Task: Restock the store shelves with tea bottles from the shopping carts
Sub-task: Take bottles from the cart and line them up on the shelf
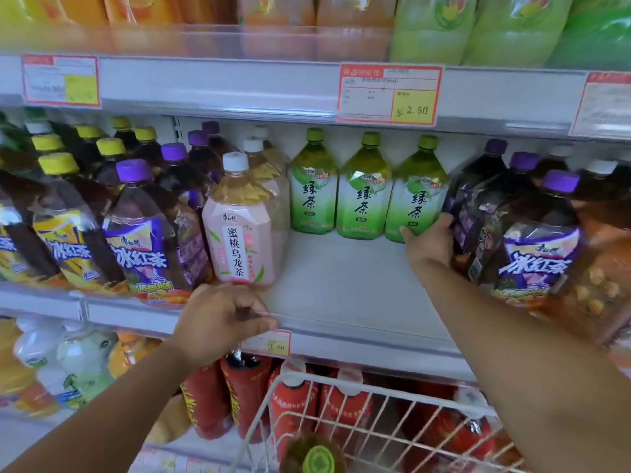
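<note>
Right hand (428, 244) touching green tea bottle (415, 199) just left of it; grasp unclear. Left hand (225, 322) gripping shelf edge (358, 327). Likely straightening row; next move calling for cart bottle (319, 460) below hands.

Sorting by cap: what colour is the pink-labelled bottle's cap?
White; the cap shows best in the head view.

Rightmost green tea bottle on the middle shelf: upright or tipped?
Upright. The green tea bottle stands on the shelf, cap on top and label vertical; the right hand grips its lower part.
</note>
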{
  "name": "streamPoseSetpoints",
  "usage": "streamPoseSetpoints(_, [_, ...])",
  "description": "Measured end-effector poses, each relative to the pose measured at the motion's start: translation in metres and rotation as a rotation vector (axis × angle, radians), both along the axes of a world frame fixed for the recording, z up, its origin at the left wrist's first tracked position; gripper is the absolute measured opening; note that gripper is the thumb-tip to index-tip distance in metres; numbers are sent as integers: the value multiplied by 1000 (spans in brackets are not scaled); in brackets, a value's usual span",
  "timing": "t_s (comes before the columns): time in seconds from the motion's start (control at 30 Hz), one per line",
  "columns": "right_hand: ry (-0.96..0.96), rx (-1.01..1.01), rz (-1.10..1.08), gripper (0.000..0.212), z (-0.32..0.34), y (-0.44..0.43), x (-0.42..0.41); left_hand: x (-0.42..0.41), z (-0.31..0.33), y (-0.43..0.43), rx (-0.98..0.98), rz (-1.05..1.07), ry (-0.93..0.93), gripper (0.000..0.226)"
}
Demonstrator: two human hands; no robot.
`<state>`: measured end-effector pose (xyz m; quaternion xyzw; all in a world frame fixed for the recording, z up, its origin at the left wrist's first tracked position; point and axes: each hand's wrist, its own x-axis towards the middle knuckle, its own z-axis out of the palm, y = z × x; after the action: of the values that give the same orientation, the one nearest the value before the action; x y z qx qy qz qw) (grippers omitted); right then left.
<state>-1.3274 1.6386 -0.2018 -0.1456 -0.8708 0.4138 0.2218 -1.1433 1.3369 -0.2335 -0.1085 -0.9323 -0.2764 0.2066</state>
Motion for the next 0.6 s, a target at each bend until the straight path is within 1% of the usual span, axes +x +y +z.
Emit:
streamPoseSetpoints(0.07, [7,-44,96,84,-5,4,3,2,2,1,3,18,-23,59])
streamPoseSetpoints(0.13, [-1,-18,155,89,-8,6,12,4,6,3,-4,46,-72,63])
streamPoseSetpoints(0.17, [-16,13,186,87,-9,7,20,5,9,5,3,65,-113,60])
streamPoseSetpoints(0.23, [-33,71,263,76,-7,3,46,7,13,7,9,102,-203,40])
streamPoseSetpoints(0.27, [-7,78,322,67,-6,-1,60,6,14,8,8,111,-237,29])
streamPoseSetpoints(0.33, [96,23,442,53,-4,-11,91,7,15,8,16,112,-276,20])
streamPoseSetpoints(0.4, [202,-57,511,42,1,-23,123,9,15,7,1,114,-257,20])
streamPoseSetpoints(0.43, [237,-63,529,37,4,-29,139,11,14,7,-3,106,-235,19])
streamPoseSetpoints(0.5, [252,-6,567,28,8,-38,173,17,12,7,25,58,-175,17])
streamPoseSetpoints(0.53, [231,50,617,24,9,-41,190,19,11,6,37,22,-140,16])
streamPoseSetpoints(0.57, [164,114,690,20,10,-43,207,20,10,5,35,-15,-101,16])
streamPoseSetpoints(0.6, [63,184,776,17,9,-45,222,20,9,3,26,-51,-64,22])
